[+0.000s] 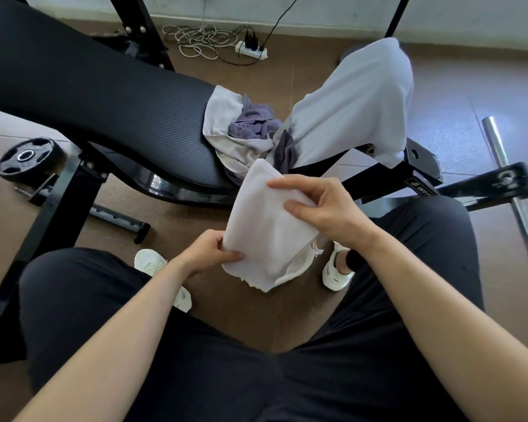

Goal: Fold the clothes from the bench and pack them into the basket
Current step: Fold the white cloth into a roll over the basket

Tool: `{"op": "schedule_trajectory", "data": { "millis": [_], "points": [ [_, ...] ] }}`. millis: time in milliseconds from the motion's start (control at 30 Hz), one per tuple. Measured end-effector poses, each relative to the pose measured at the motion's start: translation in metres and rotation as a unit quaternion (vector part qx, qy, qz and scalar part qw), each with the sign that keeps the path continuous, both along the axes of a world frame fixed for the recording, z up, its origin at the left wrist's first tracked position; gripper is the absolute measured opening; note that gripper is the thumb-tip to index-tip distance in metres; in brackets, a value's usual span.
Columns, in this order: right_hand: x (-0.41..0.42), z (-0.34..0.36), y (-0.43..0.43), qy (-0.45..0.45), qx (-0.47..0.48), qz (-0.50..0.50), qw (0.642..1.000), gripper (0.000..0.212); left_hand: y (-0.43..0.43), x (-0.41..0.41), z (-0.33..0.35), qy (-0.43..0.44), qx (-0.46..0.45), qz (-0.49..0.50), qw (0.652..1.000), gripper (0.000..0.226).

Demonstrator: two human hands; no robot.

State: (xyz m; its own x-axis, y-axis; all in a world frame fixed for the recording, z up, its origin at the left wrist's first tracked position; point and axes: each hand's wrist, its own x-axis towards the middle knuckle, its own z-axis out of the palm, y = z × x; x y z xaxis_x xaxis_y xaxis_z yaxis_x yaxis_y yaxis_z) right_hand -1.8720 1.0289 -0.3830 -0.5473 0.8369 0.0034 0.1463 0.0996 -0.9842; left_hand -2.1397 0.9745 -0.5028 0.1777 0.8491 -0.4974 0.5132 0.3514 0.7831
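A white garment (264, 226), partly folded, hangs in the air between my knees. My left hand (211, 252) pinches its lower left edge. My right hand (320, 208) grips its upper right side, fingers spread over the cloth. On the black padded bench (89, 95) behind it lies a pile of clothes: a light grey garment (223, 126), a crumpled purple one (253, 123), a dark grey piece (285, 153), and a pale garment (354, 108) draped over the bench's right end. No basket is in view.
A black weight plate (25, 159) lies on the brown floor at left. A chrome bar (512, 190) juts from the bench frame at right. A power strip (252, 50) and tangled cables sit by the far wall. My white shoes (337, 269) rest on the floor.
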Motion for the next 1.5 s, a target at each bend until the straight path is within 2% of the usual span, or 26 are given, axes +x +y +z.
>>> {"op": "schedule_trajectory", "data": {
  "millis": [133, 267, 400, 567, 700, 800, 900, 967, 1000, 1067, 1167, 1300, 1367, 1500],
  "points": [
    [0.011, -0.005, 0.009, 0.076, -0.044, -0.079, 0.993, 0.039, 0.001, -0.01, -0.011, 0.062, -0.018, 0.009, 0.998, 0.026],
    [0.015, -0.012, 0.02, 0.107, -0.058, -0.141, 0.983, 0.043, -0.003, -0.015, -0.016, 0.079, -0.023, 0.065, 0.994, 0.011],
    [0.021, -0.017, 0.028, 0.087, -0.059, -0.173, 0.979, 0.043, 0.002, -0.013, -0.008, 0.032, 0.022, 0.154, 0.987, 0.01],
    [0.022, -0.022, 0.028, -0.005, -0.006, -0.118, 0.993, 0.041, 0.002, -0.014, -0.005, 0.011, 0.034, 0.159, 0.987, 0.015],
    [0.023, -0.016, 0.025, -0.022, -0.029, -0.075, 0.997, 0.039, 0.004, -0.01, 0.0, -0.011, 0.047, 0.156, 0.987, 0.026],
    [0.027, -0.013, 0.024, 0.003, -0.068, -0.043, 0.997, 0.037, 0.003, -0.008, 0.002, -0.022, 0.042, 0.138, 0.989, 0.038],
    [0.029, -0.009, 0.023, 0.096, -0.152, 0.002, 0.984, 0.037, 0.004, -0.009, 0.005, -0.017, 0.033, 0.107, 0.994, 0.07],
    [0.027, -0.007, 0.023, 0.139, -0.177, 0.001, 0.974, 0.038, 0.005, -0.009, 0.006, -0.049, 0.023, 0.049, 0.997, 0.096],
    [0.026, -0.007, 0.023, 0.147, -0.178, -0.007, 0.973, 0.038, 0.005, -0.008, 0.006, -0.069, 0.015, 0.016, 0.997, 0.097],
    [0.023, -0.009, 0.024, 0.145, -0.169, -0.028, 0.974, 0.039, 0.003, -0.005, 0.007, -0.073, -0.004, -0.022, 0.997, 0.072],
    [0.022, -0.014, 0.026, 0.127, -0.146, -0.066, 0.979, 0.04, 0.003, -0.002, 0.009, -0.029, -0.011, 0.003, 1.0, 0.033],
    [0.027, -0.021, 0.034, 0.083, -0.108, -0.138, 0.981, 0.043, 0.003, -0.011, 0.008, -0.021, -0.017, 0.022, 0.999, 0.023],
    [0.031, -0.023, 0.038, 0.023, -0.072, -0.191, 0.979, 0.045, 0.003, -0.016, 0.006, -0.009, -0.017, 0.032, 0.999, 0.02],
    [0.041, -0.034, 0.046, -0.095, -0.006, -0.243, 0.965, 0.046, 0.005, -0.023, 0.006, -0.037, -0.001, 0.142, 0.989, 0.01]
  ]
}}
